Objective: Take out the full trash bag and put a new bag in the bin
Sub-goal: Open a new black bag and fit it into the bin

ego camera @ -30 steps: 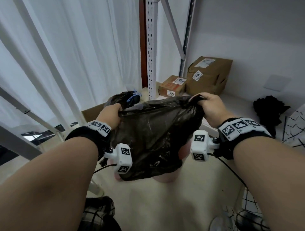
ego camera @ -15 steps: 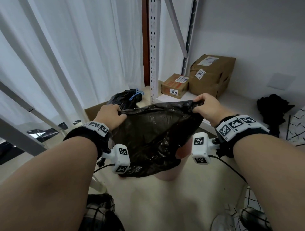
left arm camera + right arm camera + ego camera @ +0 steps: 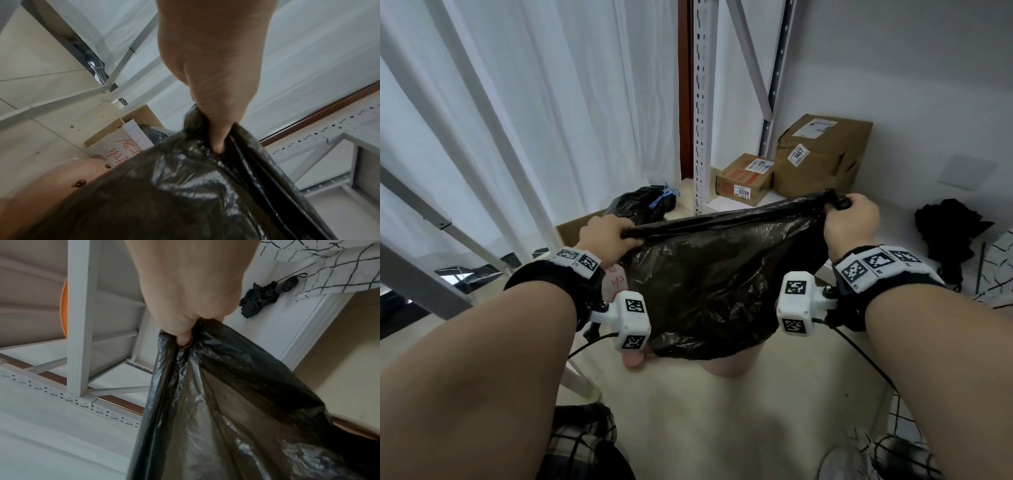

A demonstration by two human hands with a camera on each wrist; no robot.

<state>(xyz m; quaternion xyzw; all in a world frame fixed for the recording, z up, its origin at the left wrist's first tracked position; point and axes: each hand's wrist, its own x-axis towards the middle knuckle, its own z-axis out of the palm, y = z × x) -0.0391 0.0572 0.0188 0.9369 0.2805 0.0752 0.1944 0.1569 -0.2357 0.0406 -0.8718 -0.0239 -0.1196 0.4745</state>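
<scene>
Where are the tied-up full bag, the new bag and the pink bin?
Tied-up full bag [image 3: 637, 204]: head view, on its black side below the blue tie.
New bag [image 3: 709, 274]: head view, middle of the hanging plastic.
Pink bin [image 3: 61, 177]: left wrist view, its side by the drawn eye.

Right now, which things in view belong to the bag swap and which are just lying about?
Job:
new black bag, gripped by left hand and right hand
pink bin
tied full bag

Lying about:
two cardboard boxes
folded black umbrella
</scene>
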